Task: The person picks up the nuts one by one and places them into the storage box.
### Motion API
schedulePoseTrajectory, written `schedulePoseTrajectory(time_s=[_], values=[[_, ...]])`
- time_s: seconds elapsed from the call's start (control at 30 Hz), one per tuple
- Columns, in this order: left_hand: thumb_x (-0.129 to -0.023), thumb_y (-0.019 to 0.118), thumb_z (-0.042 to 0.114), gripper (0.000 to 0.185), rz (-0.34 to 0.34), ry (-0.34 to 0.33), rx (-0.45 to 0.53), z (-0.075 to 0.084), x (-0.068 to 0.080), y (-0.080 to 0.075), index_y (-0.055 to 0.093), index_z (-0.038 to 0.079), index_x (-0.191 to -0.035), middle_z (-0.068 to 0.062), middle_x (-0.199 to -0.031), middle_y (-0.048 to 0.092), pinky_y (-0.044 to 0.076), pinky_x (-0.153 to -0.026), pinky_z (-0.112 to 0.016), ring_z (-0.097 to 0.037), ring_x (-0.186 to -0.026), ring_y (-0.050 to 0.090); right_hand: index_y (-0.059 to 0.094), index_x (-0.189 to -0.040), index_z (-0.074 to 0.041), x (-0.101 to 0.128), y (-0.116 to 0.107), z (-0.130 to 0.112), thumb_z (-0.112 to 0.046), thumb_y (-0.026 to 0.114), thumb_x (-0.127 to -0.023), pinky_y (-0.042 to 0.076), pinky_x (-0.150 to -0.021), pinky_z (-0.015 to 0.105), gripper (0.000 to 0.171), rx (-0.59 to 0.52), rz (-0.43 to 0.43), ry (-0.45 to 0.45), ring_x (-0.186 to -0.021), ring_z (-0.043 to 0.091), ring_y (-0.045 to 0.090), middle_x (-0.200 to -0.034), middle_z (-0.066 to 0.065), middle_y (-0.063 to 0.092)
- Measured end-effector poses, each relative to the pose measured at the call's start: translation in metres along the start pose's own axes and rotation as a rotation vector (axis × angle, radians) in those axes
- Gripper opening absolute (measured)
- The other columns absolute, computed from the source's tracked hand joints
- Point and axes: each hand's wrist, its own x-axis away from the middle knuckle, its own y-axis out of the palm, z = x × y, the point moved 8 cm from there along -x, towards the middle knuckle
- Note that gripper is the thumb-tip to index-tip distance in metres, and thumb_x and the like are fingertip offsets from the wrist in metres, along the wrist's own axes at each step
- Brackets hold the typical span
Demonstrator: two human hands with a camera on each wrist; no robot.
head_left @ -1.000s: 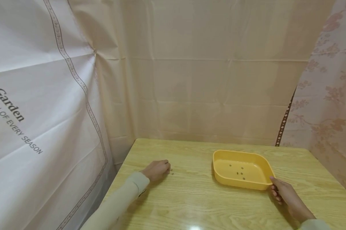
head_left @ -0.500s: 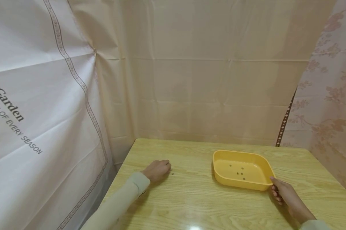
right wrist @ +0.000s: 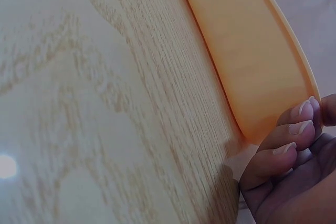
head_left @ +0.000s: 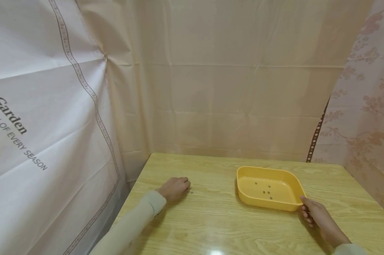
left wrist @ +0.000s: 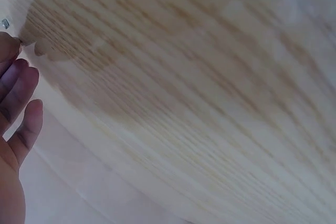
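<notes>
My left hand (head_left: 175, 188) is low over the left part of the table, thumb and index finger together at a small metal nut. In the left wrist view a bit of metal shows at those fingertips, mostly hidden; the other fingers curl loosely. A second nut (left wrist: 5, 23) lies on the wood just beyond, also seen as a tiny nut (head_left: 192, 192) in the head view. My right hand (head_left: 317, 216) grips the near right corner of a yellow plastic tray (head_left: 268, 204), thumb over the rim and fingers against the outer wall (right wrist: 252, 61). Several small nuts (head_left: 269, 192) lie scattered inside.
The light wood-grain table (head_left: 211, 219) carries the tray on its right half. A beige cloth (head_left: 236, 106) hangs behind the far edge. Printed white cloth (head_left: 51, 141) hangs at the left, and floral cloth (head_left: 370, 124) at the right.
Hardly anything differs: the left fingers have shifted very slightly to the right by the nuts. The right hand and tray stay in place.
</notes>
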Motion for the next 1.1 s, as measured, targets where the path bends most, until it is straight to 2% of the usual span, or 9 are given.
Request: schedulePoseTrajectory(time_s=[0.23, 0.67, 0.9, 1.1], values=[[-0.100, 0.070, 0.015, 0.006, 0.008, -0.010, 0.063, -0.004, 0.001, -0.003, 0.066, 0.014, -0.095, 0.005, -0.087, 0.060, 0.049, -0.063, -0.016, -0.005, -0.072, 0.057, 0.049, -0.085, -0.014, -0.001, 0.000, 0.000, -0.059, 0.035, -0.108, 0.042, -0.053, 0.026, 0.053, 0.000, 0.001, -0.005, -0.057, 0.009, 0.044, -0.070, -0.004, 0.047], [-0.098, 0.070, 0.009, 0.009, 0.084, 0.024, 0.103, -0.004, 0.001, -0.012, 0.064, 0.012, -0.091, 0.003, -0.086, 0.060, 0.047, -0.061, -0.014, -0.006, -0.069, 0.057, 0.049, -0.084, -0.014, -0.001, -0.001, 0.001, -0.054, 0.036, -0.110, 0.042, -0.053, 0.026, 0.049, -0.009, 0.005, -0.004, -0.057, 0.009, 0.044, -0.069, -0.005, 0.047], [-0.099, 0.069, 0.010, 0.010, 0.073, 0.025, 0.084, -0.001, -0.001, -0.016, 0.063, 0.012, -0.091, 0.004, -0.085, 0.058, 0.044, -0.059, -0.016, -0.005, -0.067, 0.050, 0.049, -0.087, -0.013, -0.002, -0.001, 0.000, -0.055, 0.034, -0.109, 0.043, -0.053, 0.026, 0.050, -0.011, -0.001, 0.001, -0.058, 0.010, 0.044, -0.071, -0.004, 0.047], [-0.099, 0.070, 0.012, 0.008, 0.042, 0.014, 0.084, 0.000, -0.004, -0.016, 0.063, 0.012, -0.094, 0.003, -0.088, 0.060, 0.046, -0.061, -0.016, -0.006, -0.069, 0.053, 0.049, -0.086, -0.013, -0.002, -0.001, 0.000, -0.057, 0.035, -0.109, 0.043, -0.053, 0.026, 0.052, -0.012, -0.002, -0.005, -0.058, 0.010, 0.044, -0.070, -0.004, 0.048]])
